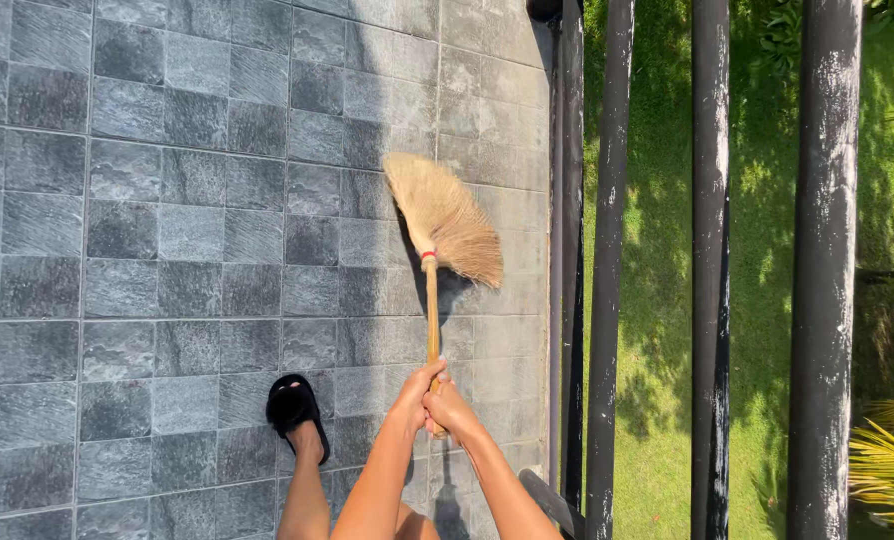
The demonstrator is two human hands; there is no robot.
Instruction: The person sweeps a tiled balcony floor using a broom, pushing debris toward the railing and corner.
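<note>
Broom (437,240), grass-headed with a pale wooden handle, lies straight ahead of my two hands, its long axis running up the frame from my grip to the fanned bristles. The straw head rests on or just above the grey stone tiles (167,200); I cannot tell whether the tips touch. A red binding marks where head meets handle.

My left hand (414,392) is closed round the lower end of the handle, fingers wrapped fully about it. My right hand (449,405) is closed round the same end just beside the left, the two hands touching, the right a little lower. Neither hand is clearly nearer the head; both sit at the handle's near end, well apart from the bristles.

To the left of my forearms, my foot in a black slipper (292,402) stands on the tiles, near the hands but clear of the handle.

To the right, dark vertical railing bars (607,250) stand near the bristle head, with a narrow strip of tile edge between them. Beyond the bars lies sunlit green grass (667,300), far below the tile level by the look of it. Yellow-green palm fronds (892,460) show at the lower right. The bars are what stands closest in the way of any sideways sweep to the right; to the left the tiles run on.
</note>
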